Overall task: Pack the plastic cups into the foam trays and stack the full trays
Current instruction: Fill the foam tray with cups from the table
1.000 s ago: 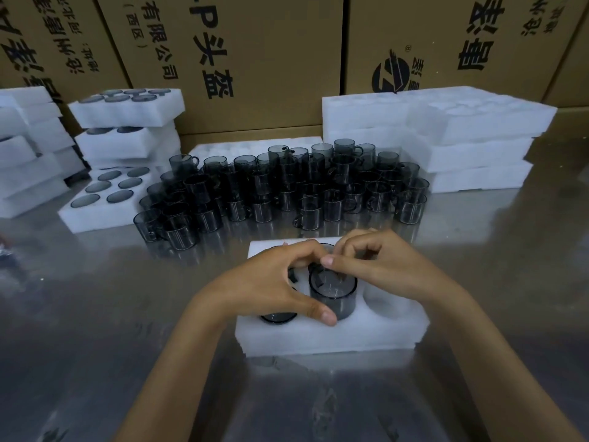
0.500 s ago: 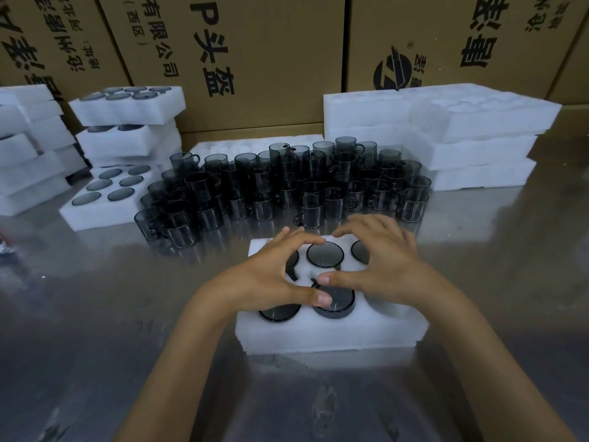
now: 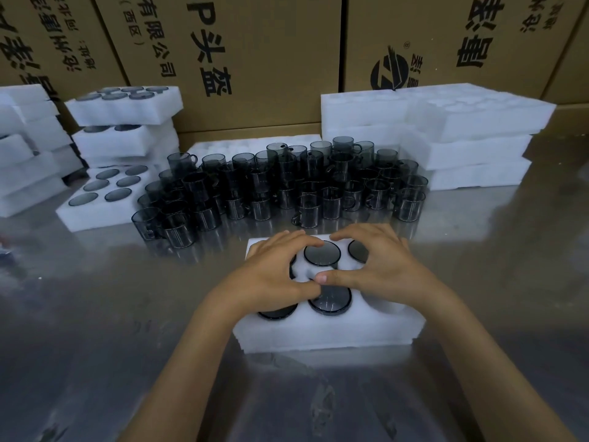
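While both hands press flat on top of it, the foam tray (image 3: 328,333) sits on the steel table (image 3: 95,330) at the centre of the view, long side toward the person. The left hand (image 3: 274,275) covers the far-left pocket and most of the near-left cup (image 3: 276,312), so only a dark sliver of that cup shows. The right hand (image 3: 379,266) hides part of the far-right cup (image 3: 357,250), and the near-right pocket (image 3: 387,306) looks empty, though the wrist shades it. Both hands lie spread and grasp nothing; the two thumbs meet on the far rim of the near-middle cup (image 3: 331,299), which sits sunk to its base. The far-middle cup (image 3: 322,253) lies fully in view between the hands.

At 12 o'clock from the tray stands a crowd of loose smoky cups (image 3: 287,186), handles turned every way, their far rows too dense to count. At 10 o'clock lies a filled tray (image 3: 95,215), with a stack of filled trays (image 3: 127,122) beyond it; more foam at 9 o'clock is cut by the frame edge. At 1 to 2 o'clock rises a stack of empty trays (image 3: 462,141).

Cardboard boxes (image 3: 255,59) wall the far side. Their black print is turned sideways and partly cropped; "头盔" and "有限公司" can be read, beside a round logo (image 3: 393,70).
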### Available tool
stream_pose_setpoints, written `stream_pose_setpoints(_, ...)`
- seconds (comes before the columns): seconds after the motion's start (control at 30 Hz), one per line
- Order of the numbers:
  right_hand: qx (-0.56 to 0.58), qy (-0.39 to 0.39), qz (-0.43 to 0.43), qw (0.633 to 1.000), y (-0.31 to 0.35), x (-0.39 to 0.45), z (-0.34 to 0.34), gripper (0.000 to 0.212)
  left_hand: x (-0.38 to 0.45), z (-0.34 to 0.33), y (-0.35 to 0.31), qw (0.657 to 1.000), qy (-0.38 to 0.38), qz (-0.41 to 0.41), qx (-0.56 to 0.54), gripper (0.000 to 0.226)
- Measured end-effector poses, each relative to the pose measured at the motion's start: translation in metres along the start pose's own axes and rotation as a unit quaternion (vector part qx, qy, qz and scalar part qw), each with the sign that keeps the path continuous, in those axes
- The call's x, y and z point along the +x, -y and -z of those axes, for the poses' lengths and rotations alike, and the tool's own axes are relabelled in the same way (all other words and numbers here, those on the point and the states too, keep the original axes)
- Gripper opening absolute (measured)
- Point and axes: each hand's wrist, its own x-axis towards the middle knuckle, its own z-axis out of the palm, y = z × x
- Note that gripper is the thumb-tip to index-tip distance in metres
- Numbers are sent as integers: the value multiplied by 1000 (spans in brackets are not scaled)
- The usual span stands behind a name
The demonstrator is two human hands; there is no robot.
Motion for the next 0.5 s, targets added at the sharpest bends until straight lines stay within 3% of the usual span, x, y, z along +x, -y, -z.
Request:
stream_pose_setpoints(0.07,25,-20,7,999,0,1,-2,79,2,-1,-3,999,-35,-9,2,61)
stream_pose_setpoints(0.17,119,-64,-3,991,0,5,-4,45,3,0,-1,998,-48,-20,-24,46)
stream_pose_setpoints(0.3,296,-143,-24,944,2,7,-3,5,5,-4,3,998,-56,-24,-16,39)
stream_pose_setpoints(0.4,347,-188,-51,917,3,9,-5,12,6,-7,4,997,-77,-23,-19,37)
stream_pose_setpoints(0.5,294,-206,-71,931,0,13,-8,18,7,-11,4,994,-103,-33,-7,36)
